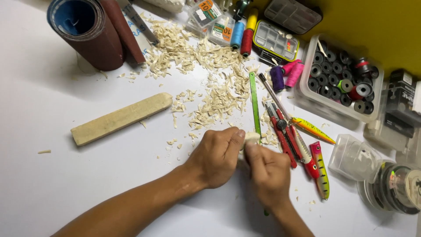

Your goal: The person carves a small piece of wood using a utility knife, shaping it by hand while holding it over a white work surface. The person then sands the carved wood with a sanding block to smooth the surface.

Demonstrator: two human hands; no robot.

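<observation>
- My left hand grips a small pale wood piece; my right hand presses against it, fingers curled.
- Wood shavings lie scattered above the hands.
- A long wooden block lies well to the left.
- A green ruler, red pliers and painted fishing lures lie just to the right.
- A clear box of spools sits further right.

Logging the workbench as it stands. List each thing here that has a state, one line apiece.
left hand: closed around a small pale wood piece
right hand: closed, fingers against the wood piece
wood block: lying flat, untouched
wood shavings: scattered loose
sandpaper roll: rolled up, lying on its side
spool bin: open, full of spools
compartment box: lid shut
fishing lures: lying loose
</observation>
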